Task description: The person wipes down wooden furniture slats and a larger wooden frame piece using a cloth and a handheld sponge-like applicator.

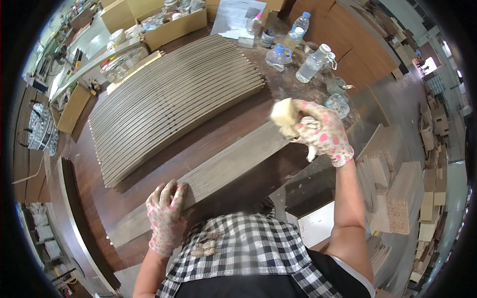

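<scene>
A long grey-brown wooden board (223,161) lies slantwise across the dark table in front of me. My left hand (166,213), in a white glove with pink spots, rests on its left part with the fingers spread over the top face. At the far right end, my right hand (325,131) is closed around a pale yellow sponge (284,115), held against or just above the board. A crumpled whitish cloth (310,130) is bunched in the same hand. Stains darken the glove fingertips. Beyond the board, many similar strips form a wide ribbed stack (174,99).
Clear plastic bottles (314,63) and a blue-topped jug (278,57) stand at the back right. Cardboard boxes (174,32) hold wrapped items at the back left. Pale boards (390,184) are stacked right of the table. A curved dark strip (74,213) lies along the left.
</scene>
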Available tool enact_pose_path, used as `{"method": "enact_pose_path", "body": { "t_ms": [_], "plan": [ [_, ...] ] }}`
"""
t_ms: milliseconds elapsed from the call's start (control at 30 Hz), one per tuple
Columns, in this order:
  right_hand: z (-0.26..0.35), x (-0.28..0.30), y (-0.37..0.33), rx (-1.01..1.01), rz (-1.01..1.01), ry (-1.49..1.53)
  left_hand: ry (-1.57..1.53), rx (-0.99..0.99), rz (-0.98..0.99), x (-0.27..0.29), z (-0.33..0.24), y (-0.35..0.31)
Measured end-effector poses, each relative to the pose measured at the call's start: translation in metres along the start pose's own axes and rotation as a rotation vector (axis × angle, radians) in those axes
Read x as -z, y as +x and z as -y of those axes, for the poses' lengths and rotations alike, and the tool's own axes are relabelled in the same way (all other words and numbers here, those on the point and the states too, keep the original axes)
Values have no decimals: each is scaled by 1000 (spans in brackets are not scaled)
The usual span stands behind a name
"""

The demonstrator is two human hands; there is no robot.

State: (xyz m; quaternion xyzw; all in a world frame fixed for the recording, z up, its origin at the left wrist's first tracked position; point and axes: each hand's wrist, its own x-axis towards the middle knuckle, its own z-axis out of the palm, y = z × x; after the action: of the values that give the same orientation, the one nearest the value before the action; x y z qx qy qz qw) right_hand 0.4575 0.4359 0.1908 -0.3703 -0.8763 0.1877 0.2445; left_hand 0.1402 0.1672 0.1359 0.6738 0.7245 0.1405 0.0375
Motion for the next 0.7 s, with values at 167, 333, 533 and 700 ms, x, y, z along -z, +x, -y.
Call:
{"method": "enact_pose_path", "body": {
  "t_ms": [167, 333, 533, 700],
  "plan": [
    [88, -66, 57, 459, 297, 48, -16, -100, -211, -13, 7, -11],
    [171, -104, 88, 448, 874, -140, -51, -238, -305, -28, 12, -14],
    [29, -41, 75, 261, 585, -241, -68, -179, -259, -25, 8, -18],
    [-48, 52, 44, -386, 386, -456, -79, -205, -295, -27, 5, -15]
  ]
}}
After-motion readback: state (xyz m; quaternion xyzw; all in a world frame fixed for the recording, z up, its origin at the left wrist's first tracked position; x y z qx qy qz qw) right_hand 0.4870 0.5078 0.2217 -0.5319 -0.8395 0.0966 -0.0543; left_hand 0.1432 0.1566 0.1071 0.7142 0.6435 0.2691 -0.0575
